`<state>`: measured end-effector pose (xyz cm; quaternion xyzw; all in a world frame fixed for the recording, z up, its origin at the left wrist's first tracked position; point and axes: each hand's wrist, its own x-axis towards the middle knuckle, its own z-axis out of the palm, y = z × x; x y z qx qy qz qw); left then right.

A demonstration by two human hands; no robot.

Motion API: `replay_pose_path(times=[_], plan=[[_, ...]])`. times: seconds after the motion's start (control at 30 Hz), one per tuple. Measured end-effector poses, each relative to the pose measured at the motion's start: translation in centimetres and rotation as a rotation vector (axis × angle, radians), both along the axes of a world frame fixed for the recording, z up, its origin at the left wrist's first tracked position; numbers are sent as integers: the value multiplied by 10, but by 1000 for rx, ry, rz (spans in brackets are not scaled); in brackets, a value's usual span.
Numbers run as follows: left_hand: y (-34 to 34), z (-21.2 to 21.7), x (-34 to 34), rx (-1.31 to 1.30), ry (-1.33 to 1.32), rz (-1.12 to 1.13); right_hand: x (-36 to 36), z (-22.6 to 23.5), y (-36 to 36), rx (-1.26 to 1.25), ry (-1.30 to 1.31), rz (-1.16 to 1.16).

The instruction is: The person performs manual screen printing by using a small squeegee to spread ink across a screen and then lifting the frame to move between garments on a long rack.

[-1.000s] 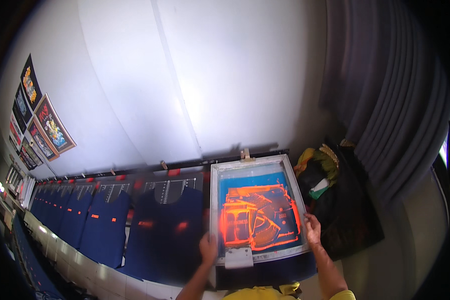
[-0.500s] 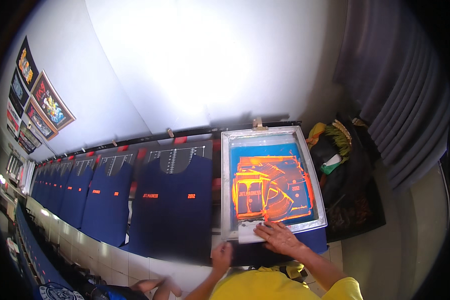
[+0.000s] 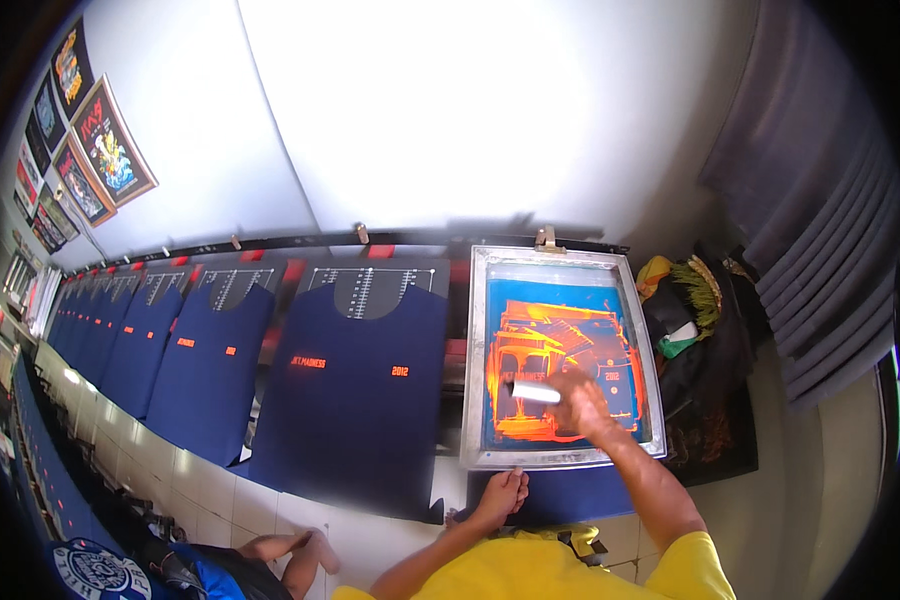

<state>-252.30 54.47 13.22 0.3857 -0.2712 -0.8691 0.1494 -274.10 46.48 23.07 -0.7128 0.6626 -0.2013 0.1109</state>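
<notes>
A metal-framed printing screen (image 3: 478,350) lies on a dark blue shirt, with orange ink smeared over its blue mesh (image 3: 570,298). My right hand (image 3: 582,402) is closed on a white squeegee (image 3: 536,392) with a dark end, over the inked middle of the mesh. Motion blurs the squeegee, so whether it touches the mesh cannot be told. My left hand (image 3: 506,492) is curled into a fist at the frame's near edge, with nothing visible in it. To the left, a dark blue shirt (image 3: 360,420) with small orange prints is stretched over a grey marked board (image 3: 425,278).
More printed blue shirts (image 3: 210,360) run leftward in a row. Behind them is a dark rail (image 3: 300,240) with clamps (image 3: 546,238). Dark cloths (image 3: 710,400) are heaped at the right, near a grey curtain (image 3: 820,250). A co-worker's arm (image 3: 305,560) shows at lower left.
My right hand has moved from the screen's near edge up over the mesh, with the white squeegee in it. My left fist has shifted right to the frame. The view has turned slightly.
</notes>
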Motion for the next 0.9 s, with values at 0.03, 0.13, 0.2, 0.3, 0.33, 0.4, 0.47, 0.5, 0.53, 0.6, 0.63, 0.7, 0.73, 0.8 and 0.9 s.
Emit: replay_pose_path(times=[0.03, 0.13, 0.2, 0.3, 0.33, 0.4, 0.47, 0.5, 0.53, 0.6, 0.63, 0.7, 0.73, 0.8, 0.9], plan=[[1, 3, 1, -18, 14, -2, -8, 1, -13, -8, 5, -4], [3, 0, 1, -56, -44, -15, -20, 2, -52, 12, 18, -48], [1, 8, 1, -31, -66, 7, -26, -4, -72, 39, 43, -68], [4, 8, 0, -18, -79, 15, -33, -13, -94, 58, 135, -67], [5, 6, -1, -20, -80, 12, -35, -14, -97, 76, 147, -75], [5, 4, -2, -30, -82, 19, -34, -15, -101, 114, 169, -88], [7, 4, -2, -28, -91, 20, -31, -11, -90, 200, 152, -57], [5, 5, -2, -26, -95, 21, -28, -7, -83, 239, 146, -42], [3, 6, -2, -24, -100, 20, -22, -8, -71, 256, 179, -29], [3, 2, -2, -21, -95, 11, -11, -13, -32, 188, 219, 54], [3, 0, -2, -20, -94, 8, -5, -16, -10, 104, 222, 126], [-4, 0, -3, 106, -75, -22, 11, -12, 22, 57, 185, 97], [-6, 1, -2, 169, -68, -40, 13, -15, 30, 18, 180, 91], [-13, -10, 4, 298, 41, -48, 19, -4, 35, -15, 158, 87], [-17, -16, 8, 412, 127, -38, 24, -2, 50, -9, 152, 109]])
